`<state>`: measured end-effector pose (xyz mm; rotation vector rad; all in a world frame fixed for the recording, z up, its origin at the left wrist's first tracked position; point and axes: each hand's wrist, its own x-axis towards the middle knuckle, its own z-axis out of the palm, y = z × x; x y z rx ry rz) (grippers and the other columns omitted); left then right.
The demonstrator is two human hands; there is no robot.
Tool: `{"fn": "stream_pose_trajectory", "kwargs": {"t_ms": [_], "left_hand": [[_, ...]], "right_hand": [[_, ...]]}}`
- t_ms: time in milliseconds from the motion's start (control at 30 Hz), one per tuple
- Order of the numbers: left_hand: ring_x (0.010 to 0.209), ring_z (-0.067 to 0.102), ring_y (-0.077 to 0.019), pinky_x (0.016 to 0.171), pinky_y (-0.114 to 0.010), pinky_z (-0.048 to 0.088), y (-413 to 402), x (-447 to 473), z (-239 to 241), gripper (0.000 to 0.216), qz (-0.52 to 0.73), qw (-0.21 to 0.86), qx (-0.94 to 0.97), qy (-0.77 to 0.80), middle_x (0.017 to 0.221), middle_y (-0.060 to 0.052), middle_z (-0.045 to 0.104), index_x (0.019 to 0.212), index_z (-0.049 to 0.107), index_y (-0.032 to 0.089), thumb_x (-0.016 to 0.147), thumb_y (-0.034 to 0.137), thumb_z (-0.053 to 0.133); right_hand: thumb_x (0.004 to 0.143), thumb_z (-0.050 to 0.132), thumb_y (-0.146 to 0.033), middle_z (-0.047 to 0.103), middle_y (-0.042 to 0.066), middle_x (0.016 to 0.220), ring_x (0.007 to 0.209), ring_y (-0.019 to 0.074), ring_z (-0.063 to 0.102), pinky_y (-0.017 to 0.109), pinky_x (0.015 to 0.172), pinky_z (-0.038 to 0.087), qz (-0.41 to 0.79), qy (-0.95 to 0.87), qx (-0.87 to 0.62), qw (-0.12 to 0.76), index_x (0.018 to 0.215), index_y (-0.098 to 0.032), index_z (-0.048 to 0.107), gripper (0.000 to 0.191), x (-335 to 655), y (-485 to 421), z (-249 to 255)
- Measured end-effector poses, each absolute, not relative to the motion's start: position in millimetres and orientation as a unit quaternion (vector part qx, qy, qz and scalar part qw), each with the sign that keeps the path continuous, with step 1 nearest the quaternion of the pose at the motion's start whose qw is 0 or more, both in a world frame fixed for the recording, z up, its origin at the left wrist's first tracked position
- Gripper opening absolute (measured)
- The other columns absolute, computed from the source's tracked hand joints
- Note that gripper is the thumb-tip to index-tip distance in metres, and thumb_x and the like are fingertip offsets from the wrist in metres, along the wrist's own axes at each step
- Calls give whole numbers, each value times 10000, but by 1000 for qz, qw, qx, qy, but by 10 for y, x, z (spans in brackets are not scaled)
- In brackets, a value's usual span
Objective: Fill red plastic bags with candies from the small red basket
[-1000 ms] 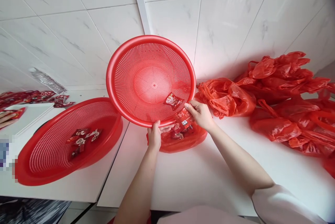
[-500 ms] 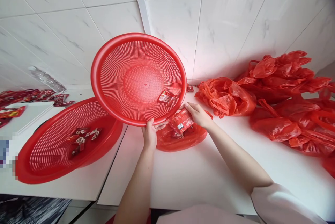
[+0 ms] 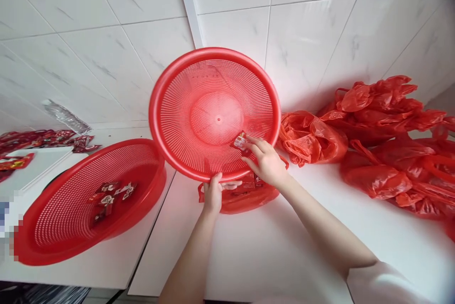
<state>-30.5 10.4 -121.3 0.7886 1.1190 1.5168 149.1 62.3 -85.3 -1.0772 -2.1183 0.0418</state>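
Observation:
A round red mesh basket (image 3: 217,110) is tilted up toward me above the table. My left hand (image 3: 212,196) grips its lower rim, thumb on the near edge and fingers beneath. Inside the basket, low on the right, lies a small red snack packet (image 3: 239,140). My right hand (image 3: 266,162) reaches over the rim, its fingertips closed on that packet. Under the basket sits an open red plastic bag (image 3: 249,205) with red packets in it, partly hidden by basket and hands.
On the left, a second red basket (image 3: 64,209) leans with several small packets (image 3: 106,199) inside. Behind it are a pile of red packets (image 3: 39,140) and a clear plastic bottle (image 3: 67,116). Filled red bags (image 3: 391,171) crowd the right side against the tiled wall (image 3: 234,33).
My right hand has let go of a larger red packet at the bag and moved up into the basket to the small packet. The held basket has shifted right in view.

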Motion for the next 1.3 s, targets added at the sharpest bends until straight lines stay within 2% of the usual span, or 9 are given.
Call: {"fn": "stream_pose_trajectory", "kwargs": {"t_ms": [67,133,233,333,567,700,867,1100,1300], "left_hand": [[627,726,-266,499,-316,556,73,-247,-1250,474,609,543,345,464,733,-16,693,1193,465,194,761,321,612],[600,719,-258,479,-308,546,59,-225,-1286,458,597,543,348,476,704,-4,690,1167,476,202,752,313,633],[545,704,-246,445,-290,526,75,-258,-1313,332,600,523,338,502,643,13,671,1026,514,206,736,315,635],[520,696,-238,430,-278,514,113,-317,-1293,252,611,512,326,509,595,23,648,928,512,209,732,330,614],[503,687,-228,383,-245,471,164,-402,-1180,306,639,513,288,496,630,4,649,969,512,171,719,333,582],[488,682,-216,366,-224,453,162,-446,-1160,347,651,488,312,490,681,4,659,1041,511,180,730,313,591],[484,682,-225,366,-222,455,177,-476,-1158,308,660,473,303,499,615,34,609,996,500,183,729,303,593],[467,671,-214,382,-240,476,195,-506,-1124,282,678,480,260,492,661,23,611,925,493,170,699,304,595],[461,664,-190,396,-231,473,223,-583,-1171,327,704,471,243,472,701,28,615,964,502,182,685,298,628]], "right_hand": [[940,468,-493,420,203,1472,1373,342,370,593,1134,222,-1,-843,-452,290,1377,-92,480,593,1493,619,-890],[919,466,-560,424,221,1464,1383,358,352,612,1131,198,30,-869,-446,211,1416,-75,434,696,1520,616,-912],[822,609,-590,507,164,1415,1288,322,484,503,1060,380,117,-909,-369,153,1418,-157,453,754,1581,613,-888],[753,751,-427,601,92,1319,1131,268,608,378,897,510,171,-922,-312,151,1370,-247,518,684,1615,618,-831],[948,521,-339,726,35,1090,989,187,677,297,863,512,266,-870,-268,318,1116,-261,703,259,1583,581,-705],[936,516,-430,726,20,811,708,158,668,257,653,520,314,-773,-357,421,918,-206,706,294,1595,546,-664],[875,563,-520,576,-23,582,518,128,555,240,491,480,342,-642,-453,516,772,-188,583,348,1599,593,-708],[791,642,-558,666,17,755,594,129,623,209,459,537,595,-475,-380,526,915,-171,611,407,1618,731,-724],[741,753,-404,714,45,944,749,164,700,271,602,609,642,-590,-373,319,1008,-186,563,393,1765,699,-683]]}}
